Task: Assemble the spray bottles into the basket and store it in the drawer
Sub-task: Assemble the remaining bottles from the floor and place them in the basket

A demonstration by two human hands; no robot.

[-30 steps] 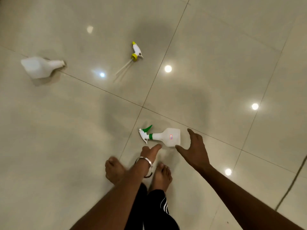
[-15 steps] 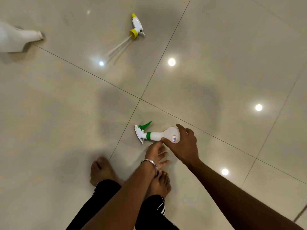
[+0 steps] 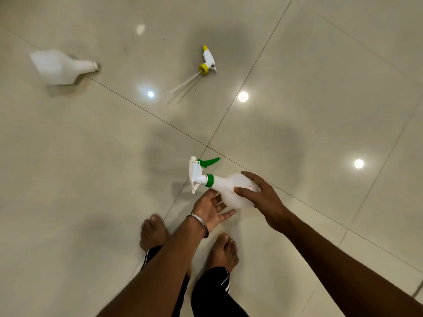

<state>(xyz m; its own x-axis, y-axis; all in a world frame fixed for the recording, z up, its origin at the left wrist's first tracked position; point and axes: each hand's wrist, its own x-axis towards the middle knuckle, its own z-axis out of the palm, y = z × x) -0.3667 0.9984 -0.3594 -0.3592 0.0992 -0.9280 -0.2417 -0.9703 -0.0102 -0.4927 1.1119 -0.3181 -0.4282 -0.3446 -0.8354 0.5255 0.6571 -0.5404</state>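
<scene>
Head view: early stage.
Done: green-trigger white plastic spray bottle [image 3: 231,191] assembled, right hand [image 3: 261,197] wrapped on it, left hand [image 3: 211,208] splayed beneath.
Left: capless white bottle [image 3: 59,67] 10 o'clock, yellow-collar sprayer head [image 3: 207,62] 12 o'clock; basket, drawer unseen.

Three spray-bottle pieces, one of them already assembled.

The white bottle with green collar and trigger [image 3: 225,187] lies on its side near the centre, nozzle pointing left, gripped around its body. Far left, a capless white bottle [image 3: 58,67] lies on the floor, neck pointing right (its outline is blurred). Right of it, well apart, lies a yellow-collared trigger head [image 3: 207,64], its dip tube trailing nearer and leftward.
</scene>
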